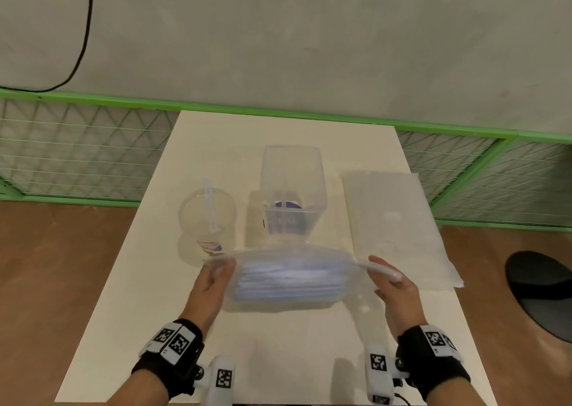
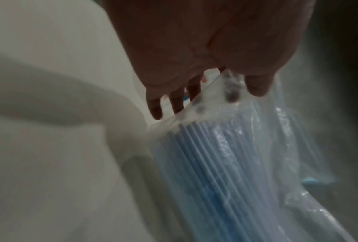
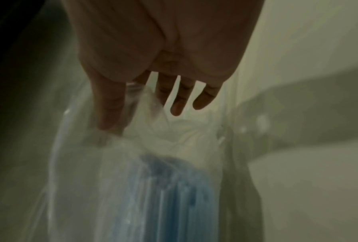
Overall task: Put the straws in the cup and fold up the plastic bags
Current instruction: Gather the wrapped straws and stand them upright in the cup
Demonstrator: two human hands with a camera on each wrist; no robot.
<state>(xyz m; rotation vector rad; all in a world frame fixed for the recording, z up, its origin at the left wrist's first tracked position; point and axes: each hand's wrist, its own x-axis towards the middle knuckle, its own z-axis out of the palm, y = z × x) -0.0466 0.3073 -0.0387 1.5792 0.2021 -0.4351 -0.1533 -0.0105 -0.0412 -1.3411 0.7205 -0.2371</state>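
Left hand (image 1: 213,277), right hand (image 1: 391,281) pinching ends of straw bag (image 1: 284,281); other fingers spread; cup (image 1: 206,216) beyond.

Black wrist straps (image 1: 431,359) with white square-coded marker blocks (image 1: 173,340), bare forearms.

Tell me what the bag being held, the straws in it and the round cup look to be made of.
Bag: thin clear plastic film, glossy; it crinkles and shows the contents through.
Straws: light blue, probably plastic; thin, smooth, even tubes, though paper cannot be ruled out.
Round cup: clear, stiff plastic by its look, with a colored print near the base; glass is less likely but possible.
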